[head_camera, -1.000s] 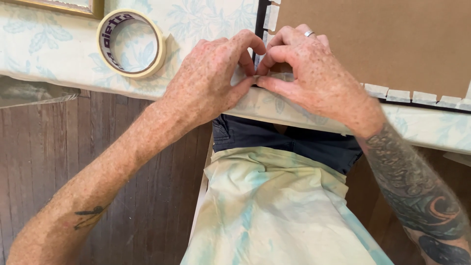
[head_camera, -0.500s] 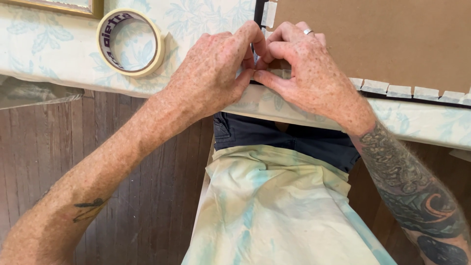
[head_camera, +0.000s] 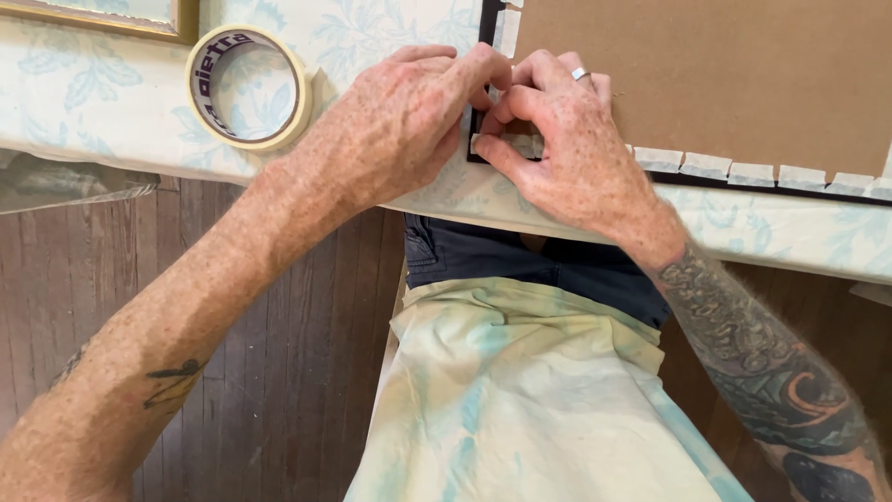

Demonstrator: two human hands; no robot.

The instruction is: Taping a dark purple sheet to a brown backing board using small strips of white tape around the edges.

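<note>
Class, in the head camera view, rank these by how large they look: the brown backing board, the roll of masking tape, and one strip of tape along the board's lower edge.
1. Brown backing board, largest, though cut off by the frame.
2. Roll of masking tape.
3. Single tape strip, smallest.
All lie on the same table, so nearness hardly skews this.

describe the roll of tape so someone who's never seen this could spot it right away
On the table, draped in a pale leaf-patterned cloth, look left of the brown backing board, past the left hand. The roll of masking tape lies flat there. It is the only round thing, a cream ring, unlike the short tape strips along the board's edge.
</note>
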